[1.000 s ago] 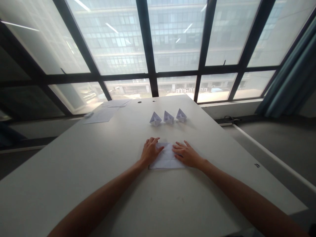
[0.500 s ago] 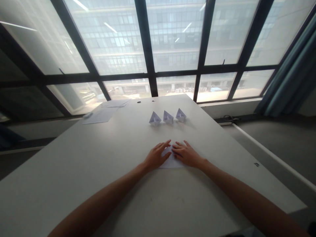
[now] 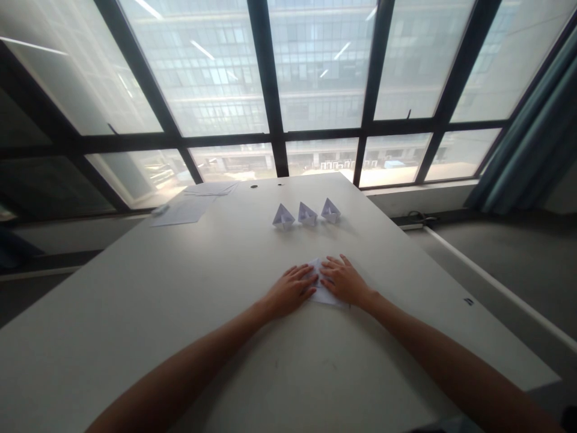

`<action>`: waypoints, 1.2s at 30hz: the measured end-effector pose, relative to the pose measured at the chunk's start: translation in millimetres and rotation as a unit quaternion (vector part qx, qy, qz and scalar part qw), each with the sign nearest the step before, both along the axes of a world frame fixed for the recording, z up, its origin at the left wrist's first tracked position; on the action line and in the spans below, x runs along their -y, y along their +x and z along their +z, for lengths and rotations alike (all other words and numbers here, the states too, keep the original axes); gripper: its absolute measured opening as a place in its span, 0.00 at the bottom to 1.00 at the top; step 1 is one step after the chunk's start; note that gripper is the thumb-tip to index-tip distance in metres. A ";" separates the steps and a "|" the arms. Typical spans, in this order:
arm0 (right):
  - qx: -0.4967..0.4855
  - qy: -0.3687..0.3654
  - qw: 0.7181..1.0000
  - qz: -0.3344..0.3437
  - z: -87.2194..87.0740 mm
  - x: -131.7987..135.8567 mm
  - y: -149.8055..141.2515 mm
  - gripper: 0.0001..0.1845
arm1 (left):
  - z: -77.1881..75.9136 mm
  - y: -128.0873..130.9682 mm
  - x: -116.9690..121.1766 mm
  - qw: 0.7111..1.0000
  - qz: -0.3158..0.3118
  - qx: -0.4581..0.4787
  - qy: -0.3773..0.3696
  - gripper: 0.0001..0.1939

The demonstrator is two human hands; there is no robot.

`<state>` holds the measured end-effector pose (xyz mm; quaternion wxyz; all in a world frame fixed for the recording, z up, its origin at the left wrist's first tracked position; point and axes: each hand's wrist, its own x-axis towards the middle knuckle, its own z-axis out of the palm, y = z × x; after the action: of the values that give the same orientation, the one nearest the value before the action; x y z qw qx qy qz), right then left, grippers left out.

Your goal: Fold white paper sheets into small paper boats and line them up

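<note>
A partly folded white sheet of paper (image 3: 325, 296) lies flat on the table under my two hands. My left hand (image 3: 295, 290) rests on its left side, fingers stretched out and pointing right. On the right side of the sheet lies my right hand (image 3: 343, 281), its fingers spread and pointing up and left. Much of the paper is hidden beneath the hands. Beyond them, three folded paper boats stand in a row: a left boat (image 3: 283, 216), a middle boat (image 3: 307, 214) and a right boat (image 3: 330, 210).
The white table (image 3: 180, 300) reaches toward large windows with dark frames. Flat paper sheets (image 3: 180, 211) lie at its far left. A round dark hole (image 3: 253, 186) is near the far edge. Off the right side runs a white bar (image 3: 496, 281), with a blue curtain (image 3: 527, 132) behind.
My left hand has moved slightly right and now lies flatter on the paper. The sheet has turned a little and shifted right. My right hand has shifted slightly right; the boats are unmoved.
</note>
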<state>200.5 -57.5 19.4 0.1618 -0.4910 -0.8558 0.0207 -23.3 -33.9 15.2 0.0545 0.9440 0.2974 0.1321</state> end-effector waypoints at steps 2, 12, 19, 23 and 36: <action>0.000 0.015 1.000 -0.007 1.6 0.5 -0.2 0.14 | -0.5 -0.9 0.0 1.000 -0.003 -0.003 -0.005 0.23; -0.032 -0.006 0.999 -0.029 -11.2 -5.0 2.4 0.24 | 5.7 -3.6 -1.2 0.997 -0.057 -0.019 -0.048 0.31; 0.009 -0.044 0.998 -0.043 -19.2 -10.4 6.7 0.29 | 7.2 -6.8 -1.8 0.995 -0.081 -0.051 -0.042 0.32; 0.021 -0.034 0.997 -0.061 -23.1 -12.5 6.8 0.29 | 10.8 -6.8 -1.6 0.992 -0.094 -0.062 -0.055 0.35; -0.059 -0.001 0.998 0.001 -12.0 -3.9 3.2 0.21 | -0.1 -1.7 4.0 0.996 -0.053 -0.065 -0.042 0.38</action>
<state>203.7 -53.6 7.4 0.2119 -0.4885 -0.8450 0.0505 -25.1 -37.9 15.1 0.0817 0.9619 0.2551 0.0551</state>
